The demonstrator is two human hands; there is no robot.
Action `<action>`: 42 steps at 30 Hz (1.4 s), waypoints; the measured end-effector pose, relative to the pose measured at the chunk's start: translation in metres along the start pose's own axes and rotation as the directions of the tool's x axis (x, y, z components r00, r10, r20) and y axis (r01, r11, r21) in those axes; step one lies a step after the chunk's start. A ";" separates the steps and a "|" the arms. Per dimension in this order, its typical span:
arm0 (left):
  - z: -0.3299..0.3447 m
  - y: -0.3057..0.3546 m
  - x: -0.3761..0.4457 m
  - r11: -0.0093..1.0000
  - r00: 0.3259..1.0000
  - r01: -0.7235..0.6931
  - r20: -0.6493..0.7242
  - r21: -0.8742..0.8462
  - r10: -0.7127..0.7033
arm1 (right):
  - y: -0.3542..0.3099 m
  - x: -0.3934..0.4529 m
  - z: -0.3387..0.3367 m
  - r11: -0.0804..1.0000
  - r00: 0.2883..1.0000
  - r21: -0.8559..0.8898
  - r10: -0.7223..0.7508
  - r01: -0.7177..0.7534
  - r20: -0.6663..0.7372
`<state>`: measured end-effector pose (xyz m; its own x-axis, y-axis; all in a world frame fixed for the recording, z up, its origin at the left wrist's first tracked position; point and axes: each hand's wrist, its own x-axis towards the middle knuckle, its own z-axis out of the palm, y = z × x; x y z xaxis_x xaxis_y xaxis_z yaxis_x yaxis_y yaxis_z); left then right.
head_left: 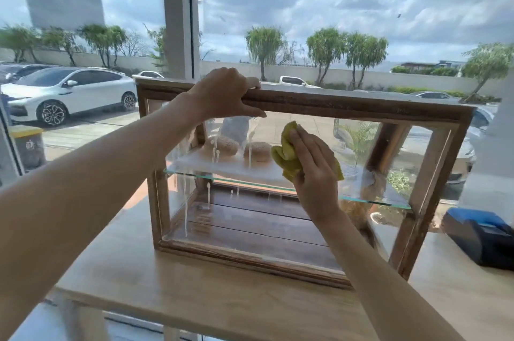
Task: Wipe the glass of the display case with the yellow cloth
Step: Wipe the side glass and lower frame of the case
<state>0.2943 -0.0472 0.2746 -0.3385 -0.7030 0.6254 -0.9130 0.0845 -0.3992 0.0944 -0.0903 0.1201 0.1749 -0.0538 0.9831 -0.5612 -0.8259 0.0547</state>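
Glass (250, 218) streaked with white drips, right hand (313, 171) flat on yellow cloth (289, 160), left hand (226, 93) gripping frame (347, 105)

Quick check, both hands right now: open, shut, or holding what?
Left hand: grips the top rail of the display case.
Right hand: straight fingers press the yellow cloth against the glass; open.
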 end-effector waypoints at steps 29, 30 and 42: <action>0.048 -0.113 -0.052 0.998 0.944 0.002 -0.329 -0.059 -0.021 | -0.010 0.041 0.055 0.914 0.880 -0.149 -0.305 0.378 0.364; 0.048 -0.112 -0.052 0.999 0.943 0.000 -0.333 -0.054 -0.018 | -0.012 0.041 0.058 0.913 0.881 -0.148 -0.308 0.380 0.359; 0.047 -0.108 -0.054 0.998 0.940 0.044 -0.337 -0.049 -0.058 | -0.020 0.008 0.073 0.881 0.848 -0.194 -0.322 0.430 0.420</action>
<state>0.4218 -0.0515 0.2531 -0.3418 -0.4277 0.8368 -0.9371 0.0881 -0.3378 0.1658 -0.1147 0.1141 0.6690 -0.0159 0.7431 -0.5766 -0.6420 0.5053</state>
